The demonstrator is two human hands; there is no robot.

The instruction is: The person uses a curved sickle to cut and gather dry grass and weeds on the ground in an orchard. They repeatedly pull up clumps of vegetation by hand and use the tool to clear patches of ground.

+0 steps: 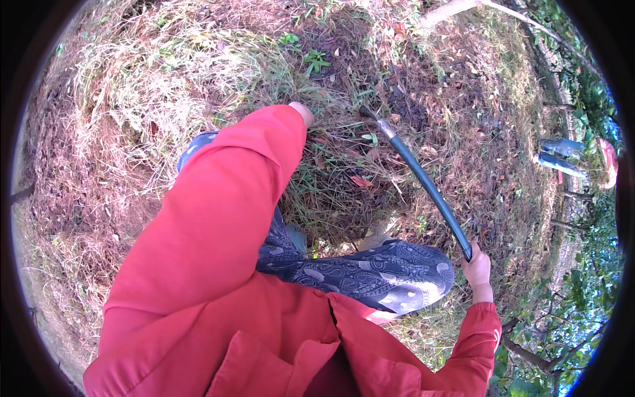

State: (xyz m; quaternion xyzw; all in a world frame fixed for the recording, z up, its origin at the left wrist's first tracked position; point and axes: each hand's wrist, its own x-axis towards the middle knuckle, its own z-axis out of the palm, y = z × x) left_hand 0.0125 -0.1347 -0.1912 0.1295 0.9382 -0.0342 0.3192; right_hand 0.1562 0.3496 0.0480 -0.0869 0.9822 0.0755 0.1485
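Note:
My right hand point(477, 270) is closed around the end of a long, dark green handle of a hand tool point(431, 186). A silvery metal collar joins the handle to a dark metal head, which lies low among the grass; the head's full shape cannot be made out. My left hand point(303, 114) reaches down into the grass point(330, 101) to the left of the tool's head. Only a small part of that hand shows past the red sleeve, and its fingers are hidden. Cut or dry grass point(317, 188) covers the ground between my bent knees.
My patterned trouser leg point(357, 273) lies below the tool. A leafy green plant point(315, 61) grows ahead. A pale branch point(454, 11) is at the top right, and leafy branches point(540, 360) hang near my right arm. Another person point(563, 156) is farther off at right.

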